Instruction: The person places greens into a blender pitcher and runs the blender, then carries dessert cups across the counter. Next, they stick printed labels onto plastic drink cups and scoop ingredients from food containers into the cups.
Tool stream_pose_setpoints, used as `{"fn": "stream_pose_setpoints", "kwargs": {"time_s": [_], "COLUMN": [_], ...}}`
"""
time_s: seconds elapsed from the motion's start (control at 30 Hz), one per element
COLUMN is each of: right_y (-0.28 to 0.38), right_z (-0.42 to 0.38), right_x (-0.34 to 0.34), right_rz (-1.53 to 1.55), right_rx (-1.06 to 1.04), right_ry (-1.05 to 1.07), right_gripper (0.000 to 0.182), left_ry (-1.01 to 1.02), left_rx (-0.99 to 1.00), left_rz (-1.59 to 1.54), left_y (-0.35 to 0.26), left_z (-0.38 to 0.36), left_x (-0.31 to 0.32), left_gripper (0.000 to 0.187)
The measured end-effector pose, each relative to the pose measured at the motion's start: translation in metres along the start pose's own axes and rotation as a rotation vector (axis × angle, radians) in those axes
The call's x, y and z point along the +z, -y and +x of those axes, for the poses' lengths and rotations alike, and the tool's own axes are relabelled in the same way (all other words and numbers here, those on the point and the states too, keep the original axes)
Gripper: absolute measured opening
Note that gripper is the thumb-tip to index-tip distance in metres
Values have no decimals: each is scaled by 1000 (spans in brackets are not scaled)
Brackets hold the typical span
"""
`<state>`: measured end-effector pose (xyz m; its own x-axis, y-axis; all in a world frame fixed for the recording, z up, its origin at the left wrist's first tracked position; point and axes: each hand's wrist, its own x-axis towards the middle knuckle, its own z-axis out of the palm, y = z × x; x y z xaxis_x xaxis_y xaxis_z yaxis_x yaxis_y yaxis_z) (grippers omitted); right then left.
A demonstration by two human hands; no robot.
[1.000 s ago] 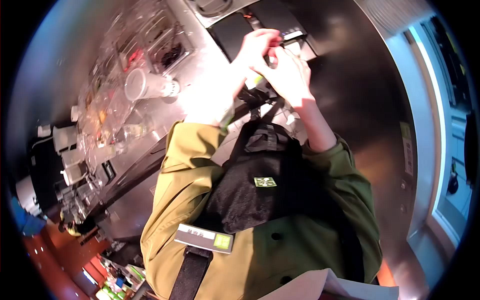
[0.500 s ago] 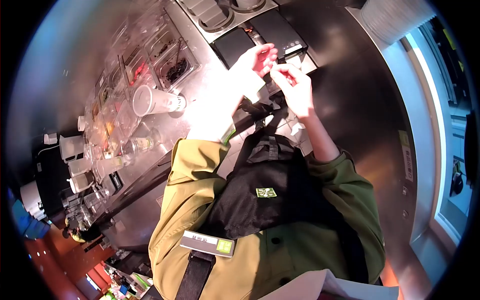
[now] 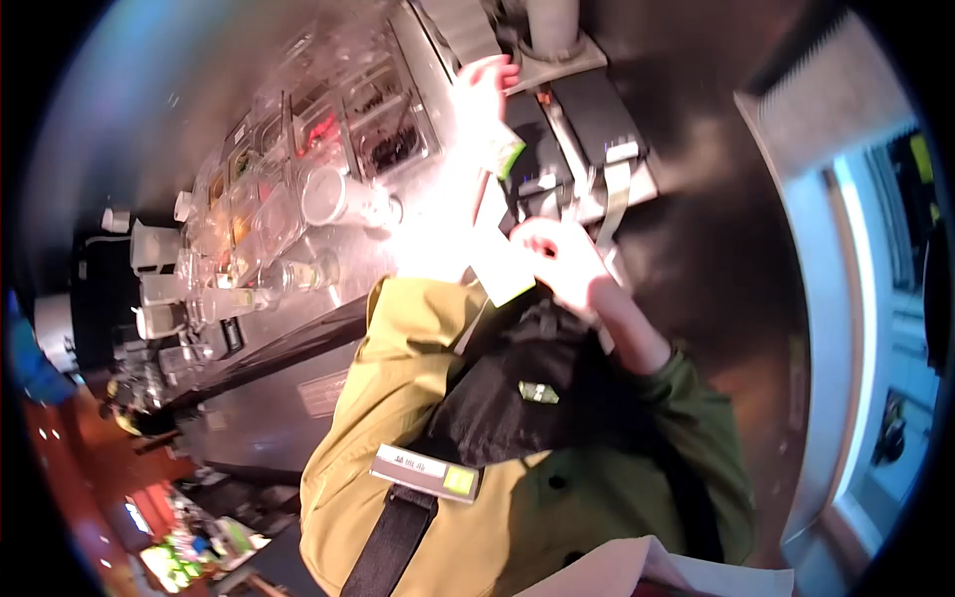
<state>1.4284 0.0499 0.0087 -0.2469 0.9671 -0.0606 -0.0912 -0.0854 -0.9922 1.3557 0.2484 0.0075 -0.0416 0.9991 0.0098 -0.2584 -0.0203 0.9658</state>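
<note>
My left hand (image 3: 484, 85) reaches over the black machines, its fingers loosely bent and apart, with nothing visible in it. A small green-edged label (image 3: 507, 154) shows by my left wrist. My right hand (image 3: 567, 264) is lower and nearer my apron, fingers pinched together at the edge of a white label with a green border (image 3: 505, 269). Strong glare washes out my left forearm and part of this label. The nearest black machine (image 3: 609, 114) looks like a label printer, with a pale paper strip (image 3: 615, 194) hanging from its front.
A white cup (image 3: 338, 199) lies tilted on the steel counter at left. Behind it sit metal pans (image 3: 393, 144) of dark and red ingredients, with several clear cups (image 3: 293, 277) nearby. White pitchers (image 3: 157, 249) stand farther left. A stack of lids or cups (image 3: 836, 99) is at upper right.
My hands, close together before, are now apart: the left up by the machines, the right down towards my apron with the label. The view has shifted, and the paper strip now shows.
</note>
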Motion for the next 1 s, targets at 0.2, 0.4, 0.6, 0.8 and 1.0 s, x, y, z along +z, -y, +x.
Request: {"fn": "stream_pose_setpoints", "kwargs": {"time_s": [0.2,0.4,0.6,0.8,1.0], "right_y": [8,-23,-13,2,-1], "right_z": [-15,23,76,117,132], "right_x": [-84,-98,-98,-90,-87], "right_rz": [97,224,156,-27,-108], "right_rx": [-83,65,150,188,213], "right_ry": [-330,-541,-667,-580,-509], "right_gripper": [9,19,5,5,6], "left_ry": [-168,555,437,645,845], "left_rx": [441,356,392,215,435], "left_rz": [927,1821,1653,1640,1416], "left_y": [-90,-46,-8,22,-1], "left_z": [163,280,345,365,409], "left_x": [-84,-80,-38,-17,-12], "left_gripper": [22,40,52,40,26]}}
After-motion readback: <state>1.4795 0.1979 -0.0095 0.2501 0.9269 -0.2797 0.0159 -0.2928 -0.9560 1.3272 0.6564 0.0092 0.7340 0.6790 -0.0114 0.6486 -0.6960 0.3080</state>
